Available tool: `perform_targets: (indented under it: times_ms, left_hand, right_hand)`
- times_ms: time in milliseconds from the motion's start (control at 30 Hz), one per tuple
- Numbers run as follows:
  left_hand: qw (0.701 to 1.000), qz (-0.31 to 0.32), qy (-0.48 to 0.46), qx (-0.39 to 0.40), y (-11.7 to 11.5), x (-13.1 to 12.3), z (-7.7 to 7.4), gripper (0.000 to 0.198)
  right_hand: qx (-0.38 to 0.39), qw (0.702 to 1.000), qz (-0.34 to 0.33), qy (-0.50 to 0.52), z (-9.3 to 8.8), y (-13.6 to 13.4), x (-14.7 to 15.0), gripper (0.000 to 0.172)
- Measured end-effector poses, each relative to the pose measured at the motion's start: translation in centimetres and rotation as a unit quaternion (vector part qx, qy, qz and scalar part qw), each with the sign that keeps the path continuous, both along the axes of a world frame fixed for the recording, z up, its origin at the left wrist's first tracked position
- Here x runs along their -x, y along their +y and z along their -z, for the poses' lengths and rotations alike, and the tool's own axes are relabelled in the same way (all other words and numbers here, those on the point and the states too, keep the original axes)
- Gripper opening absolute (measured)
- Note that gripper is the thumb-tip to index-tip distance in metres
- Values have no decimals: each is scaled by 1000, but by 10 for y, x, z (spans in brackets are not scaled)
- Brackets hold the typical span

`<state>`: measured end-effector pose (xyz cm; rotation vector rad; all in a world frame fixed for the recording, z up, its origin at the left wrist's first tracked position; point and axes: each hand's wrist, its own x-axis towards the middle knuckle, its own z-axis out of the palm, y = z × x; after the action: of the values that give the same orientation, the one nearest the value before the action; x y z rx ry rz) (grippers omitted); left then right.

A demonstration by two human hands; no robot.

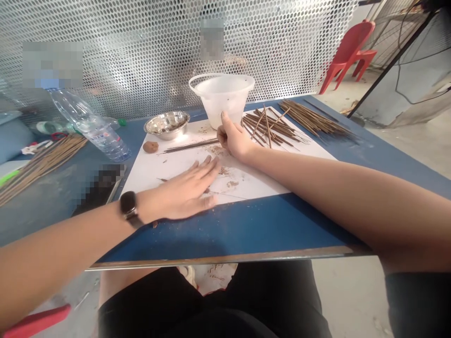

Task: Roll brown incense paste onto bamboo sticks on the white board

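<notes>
My left hand [186,185], with a dark watch [128,206] on its wrist, lies palm down with fingers stretched over a white sheet [260,180]. A thin stick [229,195] shows at the hand's right side; what lies under the palm is hidden. My right hand [234,138] is closed with its thumb up, in front of a white bucket [225,94]. Its curled fingers meet the right end of some dark thin sticks [192,145] on the sheet; whether they grip these is hidden. A brown lump [151,147] sits beside a metal bowl [167,124].
Brown coated sticks [273,126] lie crisscrossed to the right, with another bundle [313,119] beyond. At left are a clear bottle [102,134], a dark flat object [102,185] and pale brown sticks [45,157]. A perforated metal panel [148,51] stands behind the blue table [246,230].
</notes>
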<state>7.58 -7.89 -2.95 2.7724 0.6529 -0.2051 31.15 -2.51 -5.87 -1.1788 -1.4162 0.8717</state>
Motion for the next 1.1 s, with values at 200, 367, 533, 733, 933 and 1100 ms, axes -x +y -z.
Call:
perform_targets:
  times_ms: [200, 367, 533, 733, 933, 1100]
  left_hand:
    - [1000, 3, -3, 21, -14, 13, -1, 129]
    - [999, -22, -19, -37, 30, -27, 11, 119]
    - [995, -31, -65, -71, 52, -49, 16, 112]
    - [999, 0, -29, -34, 8, -14, 10, 118]
    - [999, 8, -6, -37, -14, 2, 7, 128]
    - [998, -31, -26, -47, 21, -34, 11, 120]
  right_hand:
    - [2, 1000, -12, -10, -2, -2, 0, 80]
    - [-11, 1000, 15, 20, -2, -5, 1, 79]
    - [-19, 997, 60, 33, 1, 3, 0, 79]
    - [-30, 998, 50, 30, 6, 7, -1, 75]
    - [-30, 999, 34, 22, 6, 7, -2, 69]
    - [-37, 998, 36, 34, 4, 5, 0, 72]
